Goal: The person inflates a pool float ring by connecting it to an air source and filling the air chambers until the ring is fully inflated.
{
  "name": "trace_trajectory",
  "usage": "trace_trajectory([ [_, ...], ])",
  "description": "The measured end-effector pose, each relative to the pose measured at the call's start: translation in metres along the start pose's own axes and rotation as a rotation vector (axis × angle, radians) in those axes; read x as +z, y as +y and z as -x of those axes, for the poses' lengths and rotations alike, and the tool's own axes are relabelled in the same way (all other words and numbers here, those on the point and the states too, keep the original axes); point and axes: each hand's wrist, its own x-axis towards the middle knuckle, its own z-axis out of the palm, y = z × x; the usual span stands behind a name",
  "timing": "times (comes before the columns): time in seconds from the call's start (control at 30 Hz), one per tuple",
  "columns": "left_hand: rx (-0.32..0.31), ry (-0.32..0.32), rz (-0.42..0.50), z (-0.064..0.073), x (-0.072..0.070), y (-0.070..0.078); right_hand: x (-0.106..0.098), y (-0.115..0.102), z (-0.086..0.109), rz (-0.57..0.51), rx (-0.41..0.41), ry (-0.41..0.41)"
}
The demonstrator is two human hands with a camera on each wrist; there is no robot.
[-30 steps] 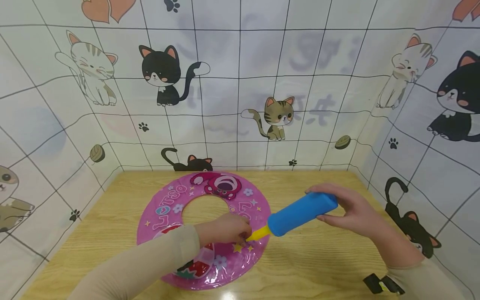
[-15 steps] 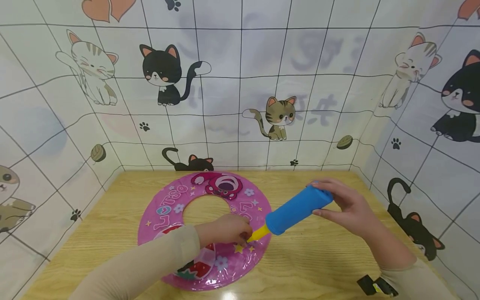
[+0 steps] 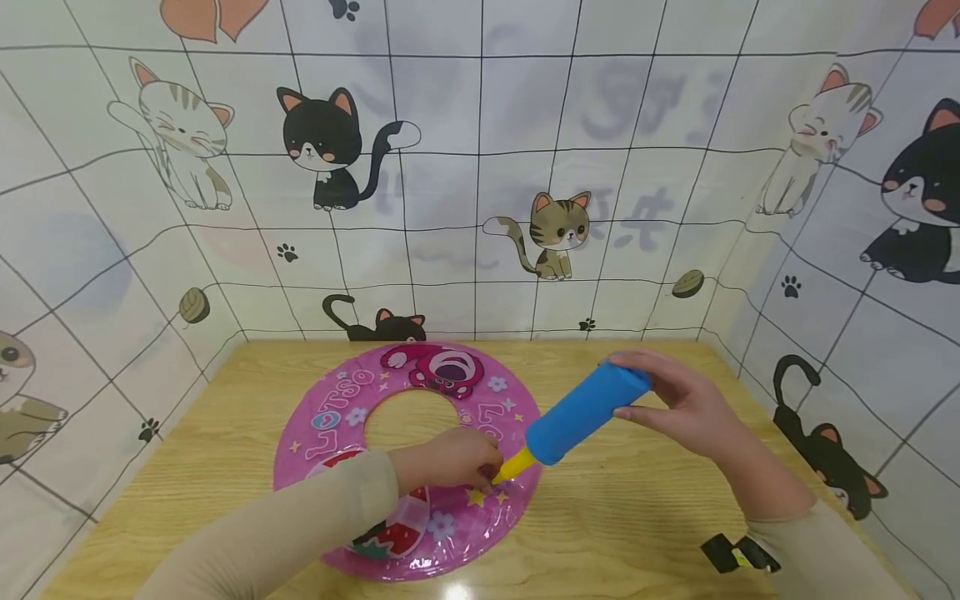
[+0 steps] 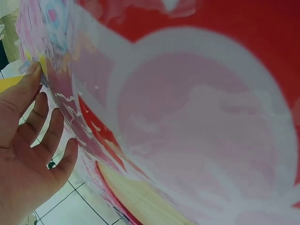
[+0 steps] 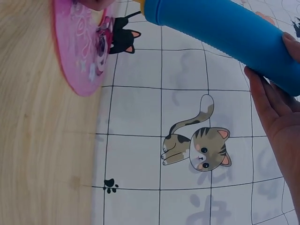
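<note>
A pink inflatable swim ring (image 3: pixel 300 442) with bear, strawberry and star prints lies on the table, round and glossy. Over its right side, my left hand (image 3: pixel 453 458) pinches the small clear valve (image 4: pixel 24 67) between thumb and forefinger, the other fingers loosely bent. The yellow nozzle (image 3: pixel 516 465) of a blue hand pump (image 3: pixel 581 414) meets the valve there; its tip is hidden by the fingers. My right hand (image 3: pixel 678 404) grips the pump's far end, thumb below and fingers over the top. The pump slants up to the right, above the table.
The wooden table (image 3: pixel 630 517) runs back to a white grid-patterned cloth wall (image 3: pixel 442 192) printed with cats. Similar cloth closes off both sides. A black strap piece (image 3: pixel 738 553) sits at the right sleeve.
My right hand and the pump's far end have shifted left and slightly up, so the pump slants more steeply. My left hand and the swim ring stay in place.
</note>
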Motion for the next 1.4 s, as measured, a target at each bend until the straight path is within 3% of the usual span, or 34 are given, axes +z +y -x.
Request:
trace_trajectory([
  [0.17, -0.016, -0.003, 0.036, -0.002, 0.001, -0.002, 0.003, 0.001, -0.014, 0.019, -0.005, -0.008],
  [0.4, -0.011, 0.013, 0.086, -0.002, 0.008, -0.006, 0.01, -0.002, -0.029, 0.151, 0.011, -0.062],
  [0.5, -0.001, 0.026, 0.085, 0.0, 0.01, -0.006, 0.015, -0.006, -0.034, 0.214, -0.01, -0.074],
  [0.7, 0.007, 0.035, 0.086, 0.002, 0.006, -0.004, 0.021, -0.011, -0.04, 0.237, -0.074, -0.1],
  [0.9, -0.015, 0.028, 0.102, 0.004, 0.004, -0.005, 0.018, -0.01, -0.029, 0.246, 0.004, -0.061],
  [1.17, 0.011, 0.075, 0.051, 0.007, 0.008, -0.003, 0.009, -0.021, -0.007, 0.133, -0.019, -0.068],
  [1.33, -0.018, 0.108, 0.086, 0.01, 0.01, -0.002, 0.0, -0.026, 0.008, 0.181, -0.007, -0.104],
  [1.4, -0.04, 0.124, 0.095, 0.011, 0.009, 0.0, -0.005, -0.028, 0.015, 0.249, -0.023, -0.105],
])
